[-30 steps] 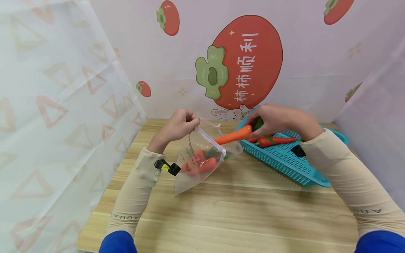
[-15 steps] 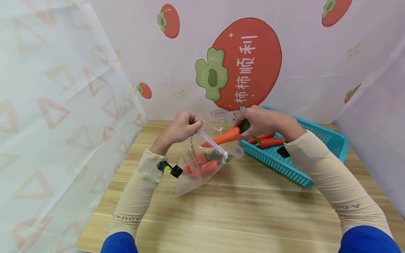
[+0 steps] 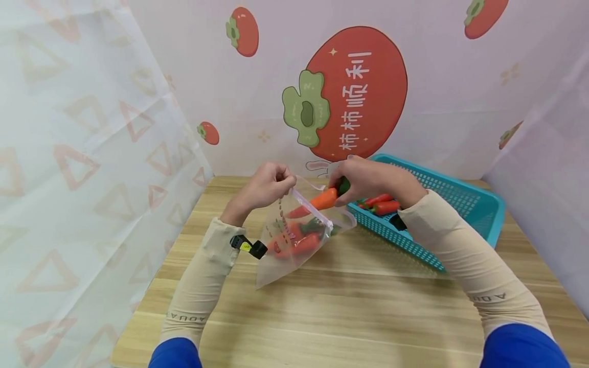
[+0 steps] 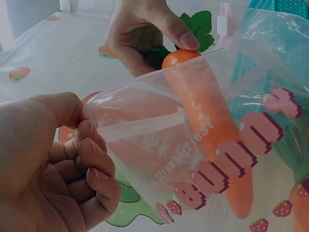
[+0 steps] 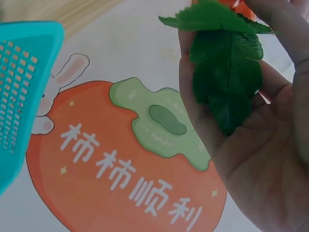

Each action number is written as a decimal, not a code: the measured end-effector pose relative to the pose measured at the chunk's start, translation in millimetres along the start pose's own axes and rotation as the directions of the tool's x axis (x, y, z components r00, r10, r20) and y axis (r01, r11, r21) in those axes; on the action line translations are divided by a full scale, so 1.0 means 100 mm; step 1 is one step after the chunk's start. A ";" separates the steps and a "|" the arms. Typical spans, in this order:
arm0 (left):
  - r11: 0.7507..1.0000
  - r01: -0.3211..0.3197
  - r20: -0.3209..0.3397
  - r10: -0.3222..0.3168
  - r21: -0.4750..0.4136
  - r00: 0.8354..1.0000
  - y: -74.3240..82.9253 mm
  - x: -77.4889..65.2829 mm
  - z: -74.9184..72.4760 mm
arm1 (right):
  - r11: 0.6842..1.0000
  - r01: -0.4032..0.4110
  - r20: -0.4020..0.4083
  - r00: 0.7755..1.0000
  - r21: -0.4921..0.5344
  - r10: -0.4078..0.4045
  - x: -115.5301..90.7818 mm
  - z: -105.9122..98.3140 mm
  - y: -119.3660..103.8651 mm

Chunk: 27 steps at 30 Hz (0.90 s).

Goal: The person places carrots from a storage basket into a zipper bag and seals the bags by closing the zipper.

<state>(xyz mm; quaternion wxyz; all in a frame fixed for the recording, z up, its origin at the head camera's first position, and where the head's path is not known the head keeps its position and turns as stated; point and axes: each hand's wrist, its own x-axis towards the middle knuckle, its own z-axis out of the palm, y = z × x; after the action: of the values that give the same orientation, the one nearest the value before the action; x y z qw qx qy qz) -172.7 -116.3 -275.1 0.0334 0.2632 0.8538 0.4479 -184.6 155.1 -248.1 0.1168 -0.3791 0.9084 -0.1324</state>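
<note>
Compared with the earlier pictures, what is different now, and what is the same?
The right hand has moved leftward, carrying the carrot deeper into the clear bag. Nothing was newly grasped or released. The left hand still pinches the bag's edge; the red peppers remain in the blue basket.

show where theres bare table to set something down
The widest free patch is tabletop between the left sleeve and right sleeve, in front of the bag and basket. A narrower strip runs left of the left sleeve. It's crowded at the bag's mouth, where the right hand holds a carrot.
</note>
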 end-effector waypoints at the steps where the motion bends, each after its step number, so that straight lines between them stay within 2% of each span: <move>1: 1.000 0.000 -0.001 0.000 0.000 1.000 0.00 0.00 0.00 | 1.000 -0.005 -0.002 1.000 -0.003 0.005 0.01 0.00 -0.01; 7: 1.000 -0.006 -0.006 0.006 0.000 1.000 -0.01 0.02 0.01 | 0.999 -0.027 -0.022 0.999 -0.038 0.026 0.06 0.03 -0.07; 10: 1.000 -0.008 -0.010 0.008 -0.001 1.000 0.00 0.02 0.01 | 0.999 -0.006 -0.026 1.000 -0.047 0.005 0.09 0.05 -0.08; 19: 1.000 -0.008 -0.012 0.008 -0.011 1.000 -0.01 0.01 0.00 | 0.995 0.007 -0.016 1.000 0.101 -0.006 0.07 0.05 -0.05; 27: 1.000 -0.010 -0.019 0.010 -0.016 1.000 -0.03 0.01 -0.03 | 0.992 -0.031 -0.048 0.998 0.120 0.037 -0.08 0.00 0.16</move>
<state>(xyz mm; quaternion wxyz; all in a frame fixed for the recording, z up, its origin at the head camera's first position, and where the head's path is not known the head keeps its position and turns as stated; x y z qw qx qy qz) -175.6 -119.9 -275.7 0.0251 0.2628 0.8492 0.4574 -189.7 171.6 -252.6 0.1189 -0.3524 0.9078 -0.1938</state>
